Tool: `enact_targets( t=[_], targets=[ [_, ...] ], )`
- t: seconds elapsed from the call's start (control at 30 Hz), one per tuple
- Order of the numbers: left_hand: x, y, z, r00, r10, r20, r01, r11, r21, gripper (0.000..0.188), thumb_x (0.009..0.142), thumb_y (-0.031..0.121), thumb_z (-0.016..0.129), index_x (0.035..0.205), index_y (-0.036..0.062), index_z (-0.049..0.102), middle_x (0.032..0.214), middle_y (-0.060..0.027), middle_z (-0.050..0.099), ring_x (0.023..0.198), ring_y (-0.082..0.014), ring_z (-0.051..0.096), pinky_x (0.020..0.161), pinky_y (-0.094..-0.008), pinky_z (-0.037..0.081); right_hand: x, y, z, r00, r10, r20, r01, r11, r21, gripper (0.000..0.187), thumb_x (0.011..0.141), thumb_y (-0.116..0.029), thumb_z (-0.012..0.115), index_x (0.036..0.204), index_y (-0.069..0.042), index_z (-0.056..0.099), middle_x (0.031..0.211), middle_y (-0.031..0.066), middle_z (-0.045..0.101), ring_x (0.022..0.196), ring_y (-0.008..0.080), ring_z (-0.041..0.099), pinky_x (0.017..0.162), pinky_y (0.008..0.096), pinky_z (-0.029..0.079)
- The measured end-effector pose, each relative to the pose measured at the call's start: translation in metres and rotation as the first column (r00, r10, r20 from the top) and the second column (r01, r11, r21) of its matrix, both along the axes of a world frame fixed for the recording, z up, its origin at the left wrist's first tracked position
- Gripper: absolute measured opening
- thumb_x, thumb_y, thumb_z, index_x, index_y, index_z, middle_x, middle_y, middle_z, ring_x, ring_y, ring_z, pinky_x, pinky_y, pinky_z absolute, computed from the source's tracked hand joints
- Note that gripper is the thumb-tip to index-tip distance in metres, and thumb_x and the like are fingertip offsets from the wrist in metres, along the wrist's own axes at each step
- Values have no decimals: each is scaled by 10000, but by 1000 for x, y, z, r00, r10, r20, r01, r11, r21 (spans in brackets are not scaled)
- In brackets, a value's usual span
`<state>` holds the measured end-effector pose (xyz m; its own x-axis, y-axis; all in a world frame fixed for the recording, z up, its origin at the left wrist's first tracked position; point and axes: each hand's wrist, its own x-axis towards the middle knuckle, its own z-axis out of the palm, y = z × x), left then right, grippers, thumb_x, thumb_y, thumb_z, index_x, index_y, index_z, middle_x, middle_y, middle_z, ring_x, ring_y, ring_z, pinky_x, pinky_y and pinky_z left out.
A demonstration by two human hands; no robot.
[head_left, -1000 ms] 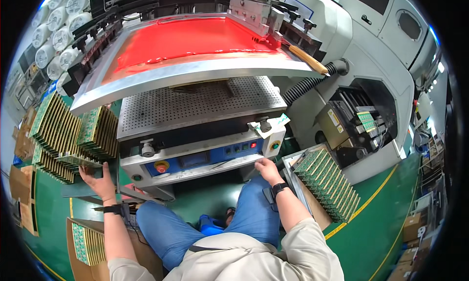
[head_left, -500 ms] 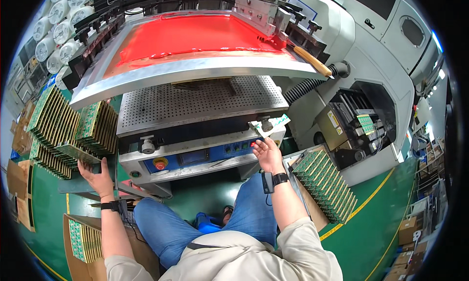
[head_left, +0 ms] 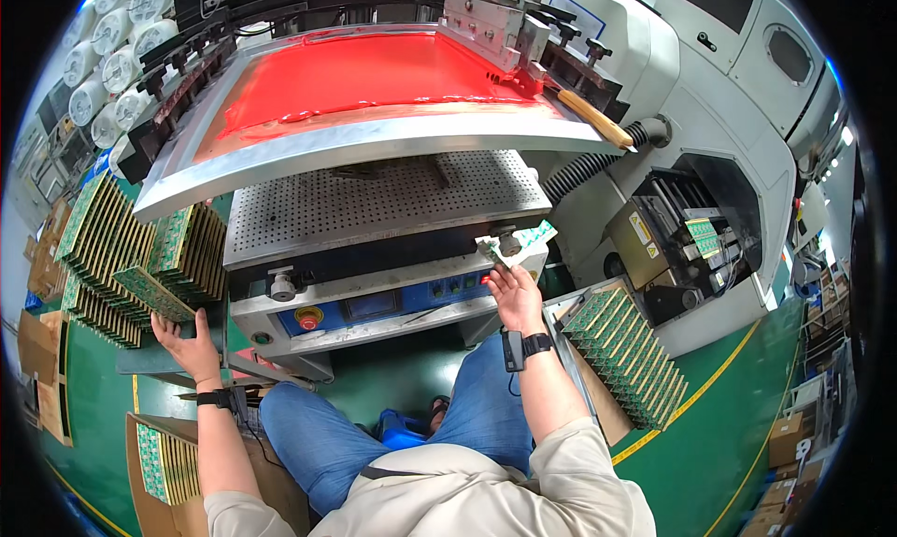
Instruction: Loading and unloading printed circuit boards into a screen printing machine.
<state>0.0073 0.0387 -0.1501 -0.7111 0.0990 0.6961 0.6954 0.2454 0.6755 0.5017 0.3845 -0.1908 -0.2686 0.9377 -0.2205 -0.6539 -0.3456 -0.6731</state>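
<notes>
My left hand [head_left: 192, 350] grips the near end of a green circuit board panel [head_left: 154, 292] with thumb and fingers. The panel is tilted, its face partly showing, in front of upright stacks of similar panels [head_left: 103, 224] at the left. My right hand [head_left: 518, 302] is raised, palm up, with fingers loosely bent and apart. Its fingertips are just below a white and green strip [head_left: 533, 238] at the front right corner of the machine, by a knob [head_left: 509, 244]. Whether they touch the strip I cannot tell.
A metal-framed screen [head_left: 355, 135] with red ink [head_left: 355, 75] slants above the perforated bed [head_left: 374, 201]. A wooden-handled tool [head_left: 596, 119] lies at its right. More panels stand on a rack [head_left: 626, 355] at right and in a cardboard box [head_left: 168, 462] at lower left.
The panel in my left hand has turned, so more of its green face shows. My right hand stays near the strip, slightly lower. The whole view has shifted a little.
</notes>
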Motion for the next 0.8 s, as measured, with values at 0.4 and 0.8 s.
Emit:
enact_targets(
  t=[0.4,0.8],
  targets=[
    [-1,1,1,1000,11,5,-11,1000,3,919,876,270,832,1564,60,260,1480,-208,450,1324,-332,495,1106,-447,414,3,-4,-8,996,-89,28,86,991,105,203,1022,-174,614,1164,-29,610,1073,106,694,934,207,666,854,360,560],
    [-18,-4,-8,998,-16,54,16,1000,-3,876,891,255,821,1551,46,283,1450,-200,480,1275,-305,534,1111,-424,425,44,-23,3,983,-151,105,123,965,231,224,1051,-183,575,1217,-37,614,1074,75,698,941,175,654,851,352,542]
  ],
)
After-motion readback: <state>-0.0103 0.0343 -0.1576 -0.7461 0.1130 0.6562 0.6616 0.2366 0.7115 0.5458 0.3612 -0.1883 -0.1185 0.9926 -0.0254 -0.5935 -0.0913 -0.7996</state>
